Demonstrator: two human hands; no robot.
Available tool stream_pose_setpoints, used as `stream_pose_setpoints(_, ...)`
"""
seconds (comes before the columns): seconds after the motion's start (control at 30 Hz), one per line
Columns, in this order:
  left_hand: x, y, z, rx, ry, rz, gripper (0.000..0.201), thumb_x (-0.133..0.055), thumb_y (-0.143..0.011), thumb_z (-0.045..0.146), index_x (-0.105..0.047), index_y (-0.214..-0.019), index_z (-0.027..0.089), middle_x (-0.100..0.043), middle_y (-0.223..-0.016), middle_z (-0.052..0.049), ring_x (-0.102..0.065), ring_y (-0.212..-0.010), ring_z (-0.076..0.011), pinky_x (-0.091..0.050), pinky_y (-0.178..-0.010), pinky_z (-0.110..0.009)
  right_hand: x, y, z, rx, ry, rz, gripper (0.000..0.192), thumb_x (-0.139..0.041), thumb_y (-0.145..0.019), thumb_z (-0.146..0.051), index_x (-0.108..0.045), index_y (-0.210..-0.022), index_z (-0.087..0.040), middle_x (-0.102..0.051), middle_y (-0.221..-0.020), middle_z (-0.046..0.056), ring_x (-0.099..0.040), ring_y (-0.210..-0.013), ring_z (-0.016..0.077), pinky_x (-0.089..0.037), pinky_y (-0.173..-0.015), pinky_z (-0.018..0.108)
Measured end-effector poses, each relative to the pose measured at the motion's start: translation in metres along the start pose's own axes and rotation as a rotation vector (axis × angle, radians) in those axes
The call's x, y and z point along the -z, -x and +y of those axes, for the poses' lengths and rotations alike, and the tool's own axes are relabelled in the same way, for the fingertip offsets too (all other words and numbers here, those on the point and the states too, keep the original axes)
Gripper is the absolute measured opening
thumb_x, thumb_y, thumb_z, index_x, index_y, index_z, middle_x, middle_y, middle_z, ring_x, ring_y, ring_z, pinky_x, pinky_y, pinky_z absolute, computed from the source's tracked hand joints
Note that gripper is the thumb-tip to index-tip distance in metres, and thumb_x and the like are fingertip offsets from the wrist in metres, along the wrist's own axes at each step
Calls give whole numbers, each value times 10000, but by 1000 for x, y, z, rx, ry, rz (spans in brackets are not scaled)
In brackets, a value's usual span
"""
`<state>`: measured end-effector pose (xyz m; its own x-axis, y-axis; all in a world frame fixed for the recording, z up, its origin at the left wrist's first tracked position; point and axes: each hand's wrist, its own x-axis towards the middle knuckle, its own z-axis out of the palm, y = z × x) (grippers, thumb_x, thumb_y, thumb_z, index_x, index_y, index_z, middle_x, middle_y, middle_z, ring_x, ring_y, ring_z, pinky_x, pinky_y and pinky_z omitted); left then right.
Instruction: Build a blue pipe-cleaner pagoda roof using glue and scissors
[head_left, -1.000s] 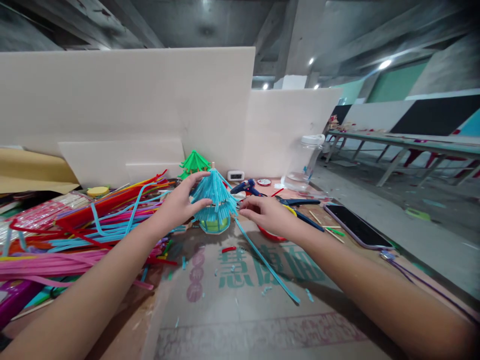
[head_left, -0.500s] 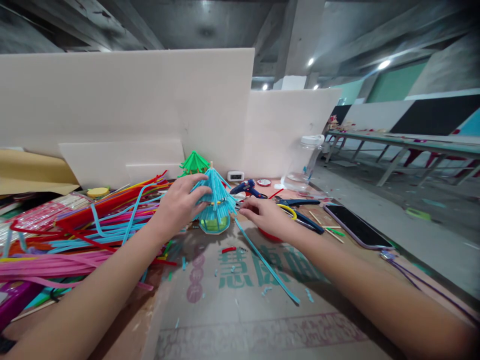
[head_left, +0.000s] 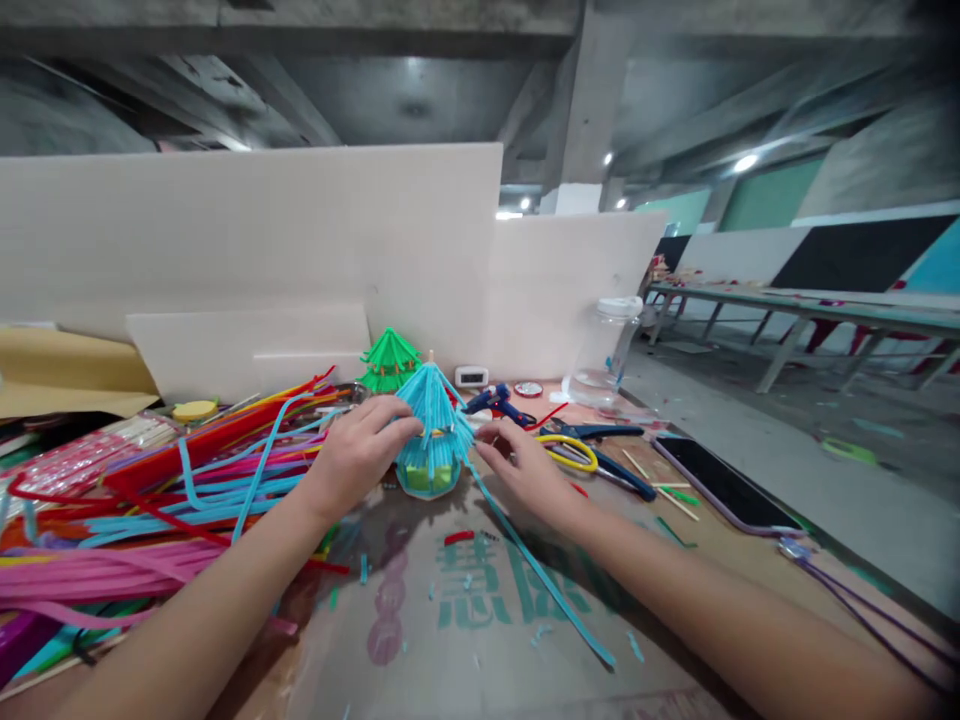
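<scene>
both hands' fingers pinch the blue straw pagoda (head_left: pixel 433 425): left hand (head_left: pixel 358 455) curled, right hand (head_left: pixel 521 465) narrow.

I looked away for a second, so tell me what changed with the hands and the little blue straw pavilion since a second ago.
The left hand closed from an open cupping pose onto the blue straw pavilion, fingers now pressed on its roof. The right hand drew in to the roof's edge at the long blue strip. The pavilion, green pavilion, scissors and phone stayed put.
</scene>
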<state>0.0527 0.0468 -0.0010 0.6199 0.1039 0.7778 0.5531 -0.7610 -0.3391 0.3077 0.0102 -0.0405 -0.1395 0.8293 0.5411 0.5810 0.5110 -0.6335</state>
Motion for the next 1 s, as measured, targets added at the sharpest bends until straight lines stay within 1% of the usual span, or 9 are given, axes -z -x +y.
stream_pose_setpoints(0.13, -6, 4, -1, 55, 75, 10, 112, -561, -905, 143, -618, -988, 192, -635, -1034, -79, -586, -1002, -196, -498, -889, -345, 16, -28, -9, -24, -129, 71, 282, -532, -906, -391, -602, -1094, -194, -675, -980, 59, -621, -824, 172, -503, -751, 326)
stream_pose_setpoints(0.3, -10, 3, 0, 112, 135, 29, 94, -555, -914, 177, -621, -980, 186, -641, -1027, -79, -586, -1015, -193, -500, -905, -359, 11, -68, -8, -12, -240, -25, 366, -598, -847, -434, -624, -1131, -205, -679, -1109, 86, -637, -975, 198, -502, -859, 364)
stream_pose_setpoints(0.43, -11, 0, 1, 216, 218, 38, 99, -545, -922, 216, -637, -954, 196, -630, -1011, -70, -586, -993, -186, -498, -898, -357, -1, -88, -6, -18, -358, -120, 360, -671, -763, -508, -679, -936, -192, -643, -1188, 87, -602, -1091, 221, -466, -941, 368)
stream_pose_setpoints(0.53, -12, -1, 3, 388, 194, 37, 119, -583, -900, 288, -671, -890, 209, -600, -1036, -78, -563, -1023, -219, -477, -917, -414, -9, -88, -8, -25, -455, -152, 404, -672, -744, -567, -668, -895, -192, -645, -1167, 60, -599, -1061, 206, -470, -909, 331)
stream_pose_setpoints(0.63, -16, -1, 3, 579, 124, 9, 199, -620, -862, 381, -710, -804, 212, -586, -1128, -108, -514, -1132, -295, -415, -980, -528, -13, -81, -8, -89, -521, -129, 436, -667, -738, -596, -644, -916, -198, -679, -928, 21, -617, -865, 181, -484, -802, 312)
stream_pose_setpoints(0.7, -20, 0, 3, 674, 196, -46, 265, -591, -869, 423, -732, -781, 216, -585, -1214, -116, -486, -1208, -326, -375, -1019, -571, -13, -76, -5, -110, -547, -79, 421, -682, -726, -590, -638, -888, -205, -666, -860, 8, -610, -820, 177, -478, -785, 308)
stream_pose_setpoints(0.87, -27, -5, 11, 889, 539, -99, 382, -555, -866, 509, -745, -992, 203, -531, -1352, -160, -443, -1314, -353, -382, -1039, -567, -15, -69, 2, -100, -615, 3, 390, -674, -719, -591, -602, -843, -227, -672, -943, 19, -615, -898, 191, -481, -818, 322)
stream_pose_setpoints(0.93, -27, -8, 17, 927, 582, -84, 416, -573, -850, 523, -733, -1033, 185, -522, -1348, -175, -426, -1334, -349, -377, -1051, -547, -16, -68, -1, -84, -641, 30, 375, -667, -725, -579, -580, -809, -225, -673, -989, 27, -616, -941, 199, -483, -827, 324)
stream_pose_setpoints(1.0, -27, -10, 22, 937, 554, -27, 400, -595, -832, 515, -738, -990, 177, -519, -1326, -173, -439, -1316, -339, -365, -1064, -535, -18, -67, -8, -65, -656, 63, 359, -654, -739, -568, -574, -809, -225, -670, -1047, 35, -615, -991, 206, -484, -839, 325)
